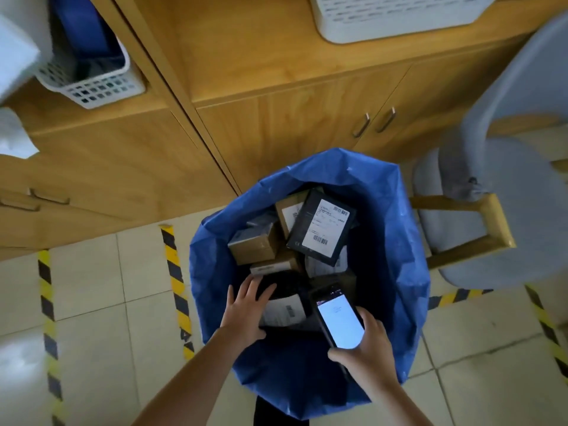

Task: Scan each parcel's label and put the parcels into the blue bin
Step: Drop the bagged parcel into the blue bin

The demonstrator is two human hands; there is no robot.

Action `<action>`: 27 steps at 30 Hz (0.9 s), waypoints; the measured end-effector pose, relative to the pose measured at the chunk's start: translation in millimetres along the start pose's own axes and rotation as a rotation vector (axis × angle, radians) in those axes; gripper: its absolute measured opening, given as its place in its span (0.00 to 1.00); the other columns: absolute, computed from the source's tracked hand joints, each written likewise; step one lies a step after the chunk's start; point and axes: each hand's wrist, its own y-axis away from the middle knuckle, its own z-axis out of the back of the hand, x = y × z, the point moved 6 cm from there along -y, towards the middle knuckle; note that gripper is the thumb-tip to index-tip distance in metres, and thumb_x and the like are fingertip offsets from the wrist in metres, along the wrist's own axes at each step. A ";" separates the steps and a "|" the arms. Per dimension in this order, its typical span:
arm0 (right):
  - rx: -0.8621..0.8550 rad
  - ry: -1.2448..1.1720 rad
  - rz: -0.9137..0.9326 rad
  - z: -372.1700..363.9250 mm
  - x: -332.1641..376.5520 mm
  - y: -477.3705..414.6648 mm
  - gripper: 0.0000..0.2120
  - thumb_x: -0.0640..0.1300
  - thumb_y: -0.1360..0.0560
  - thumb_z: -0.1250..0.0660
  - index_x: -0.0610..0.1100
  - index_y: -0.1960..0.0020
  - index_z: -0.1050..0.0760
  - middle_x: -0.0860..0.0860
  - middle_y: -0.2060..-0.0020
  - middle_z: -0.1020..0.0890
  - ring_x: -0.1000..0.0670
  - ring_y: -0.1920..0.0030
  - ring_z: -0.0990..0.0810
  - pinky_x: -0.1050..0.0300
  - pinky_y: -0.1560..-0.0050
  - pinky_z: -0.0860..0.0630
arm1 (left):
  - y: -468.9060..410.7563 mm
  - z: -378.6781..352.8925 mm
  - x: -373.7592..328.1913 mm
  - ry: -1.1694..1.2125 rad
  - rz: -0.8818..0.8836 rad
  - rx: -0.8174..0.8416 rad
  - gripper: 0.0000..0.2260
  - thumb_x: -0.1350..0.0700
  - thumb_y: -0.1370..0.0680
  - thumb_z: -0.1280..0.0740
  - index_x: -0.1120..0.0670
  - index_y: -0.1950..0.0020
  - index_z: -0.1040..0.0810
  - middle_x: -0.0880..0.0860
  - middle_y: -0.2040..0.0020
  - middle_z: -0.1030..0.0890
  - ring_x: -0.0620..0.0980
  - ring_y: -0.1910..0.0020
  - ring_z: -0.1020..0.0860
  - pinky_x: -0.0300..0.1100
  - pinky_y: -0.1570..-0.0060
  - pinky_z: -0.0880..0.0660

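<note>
While the left hand (246,309) rests open on a black parcel (284,298) inside the blue bin (399,272), the right hand (367,345) grips a scanner (338,318); tilting its top toward the label would likely read best.

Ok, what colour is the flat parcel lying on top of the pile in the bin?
Black, with a white barcoded label; the flat parcel shows clearly in the head view, inside the blue bin.

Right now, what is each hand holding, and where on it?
The right hand grips the handheld scanner by its lower end. The left hand lies open on the black parcel in the blue bin, not gripping.
</note>
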 end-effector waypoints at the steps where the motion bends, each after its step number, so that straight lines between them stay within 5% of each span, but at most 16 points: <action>1: 0.006 -0.001 0.002 3.0 0.9 3.3 0.45 0.45 0.42 0.23 0.51 0.29 0.38 0.55 0.46 0.32 0.53 0.48 0.30 0.48 0.45 0.25 | 4.4 5.6 2.3 0.014 0.004 -0.039 0.47 0.45 0.29 0.27 0.45 0.20 0.56 0.53 0.21 0.55 0.55 0.22 0.57 0.60 0.25 0.53; 8: -0.002 0.027 0.111 21.2 19.7 49.4 0.45 0.45 0.42 0.24 0.51 0.29 0.39 0.56 0.47 0.33 0.54 0.50 0.31 0.50 0.46 0.25 | 61.8 58.1 17.8 0.090 0.045 -0.274 0.39 0.46 0.26 0.31 0.45 0.21 0.48 0.50 0.23 0.44 0.52 0.24 0.45 0.47 0.25 0.46; 15: 0.025 0.124 0.325 15.2 34.4 132.9 0.44 0.49 0.46 0.27 0.53 0.32 0.38 0.57 0.46 0.33 0.52 0.45 0.28 0.50 0.45 0.26 | 178.1 80.4 27.5 0.349 0.152 -0.417 0.32 0.47 0.23 0.34 0.44 0.23 0.44 0.47 0.27 0.38 0.50 0.29 0.36 0.45 0.36 0.32; 21: 0.058 0.181 0.588 -16.3 40.7 235.9 0.45 0.50 0.47 0.27 0.55 0.31 0.38 0.55 0.44 0.30 0.50 0.41 0.27 0.51 0.43 0.27 | 332.3 43.5 39.4 0.445 0.283 -0.607 0.27 0.47 0.22 0.35 0.44 0.25 0.40 0.46 0.32 0.33 0.49 0.35 0.31 0.44 0.40 0.28; 27: 0.238 0.346 0.881 -100.9 54.2 349.6 0.38 0.47 0.46 0.27 0.56 0.37 0.34 0.57 0.50 0.28 0.52 0.49 0.27 0.54 0.50 0.25 | 503.4 -25.7 69.9 0.573 0.525 -0.845 0.26 0.47 0.22 0.36 0.43 0.25 0.39 0.45 0.34 0.31 0.47 0.36 0.31 0.41 0.42 0.29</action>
